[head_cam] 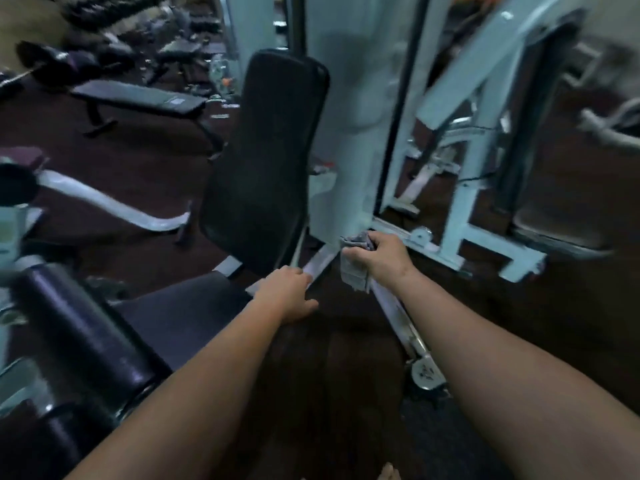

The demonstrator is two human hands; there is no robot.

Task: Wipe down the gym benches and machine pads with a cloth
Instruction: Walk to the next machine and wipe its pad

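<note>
Your head view was dim, with a cool bluish cast. Motion blur smeared most of it: roller pad (86,327) at left and pale frame (478,98) at right were soft and streaked. Back pad (270,150) read near black, little detail. A faint sheen sat on the roller pad. Wide-angle bending showed toward the corners. Your left forearm (214,368) was sharpest.
</note>
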